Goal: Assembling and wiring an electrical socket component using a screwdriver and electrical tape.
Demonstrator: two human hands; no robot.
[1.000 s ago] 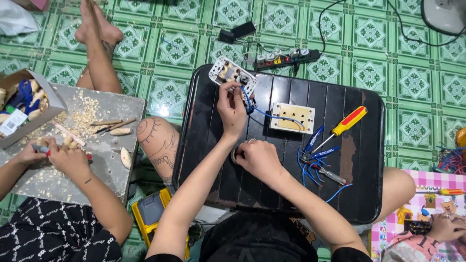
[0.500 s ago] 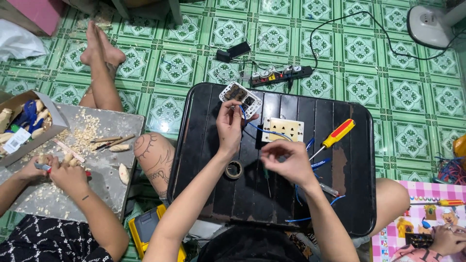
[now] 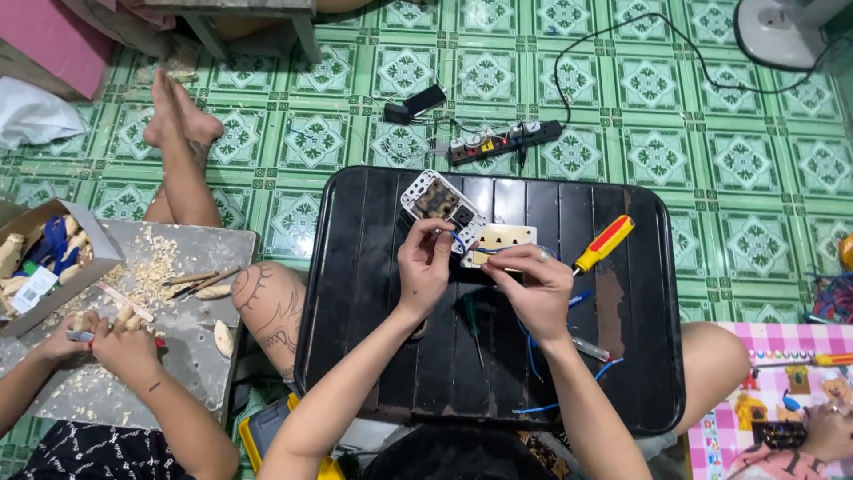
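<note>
Two hands are on the wiring bits over our black slatted plastic tray (image 3: 373, 293), so we'd call this the hookup stage, wires going onto the sockets.

Far left of the tray, another person's hands (image 3: 98, 338) are closed on a small stick over a grey board littered with wood shavings (image 3: 178, 356). Beside that sits an open brown cardboard box (image 3: 93, 258) holding pale wooden pieces and something blue; can't make out more.

On the tray itself, our left hand (image 3: 425, 262) has its fingers pinched shut on a blue wire right below the white socket module (image 3: 440, 200) near the tray's far edge. Our right hand (image 3: 533, 289) is curled, fingertips closed on the wire end at the cream rectangular socket plate (image 3: 502, 238), which lies flat mid-tray. A green-handled screwdriver (image 3: 471, 322) lies between our wrists, and the yellow-and-red screwdriver (image 3: 604, 244) rests right of the plate.

Next move probably needs a steady pinch and a driver picked up; we reckon the loose blue wires (image 3: 533, 351) could slip out.
</note>
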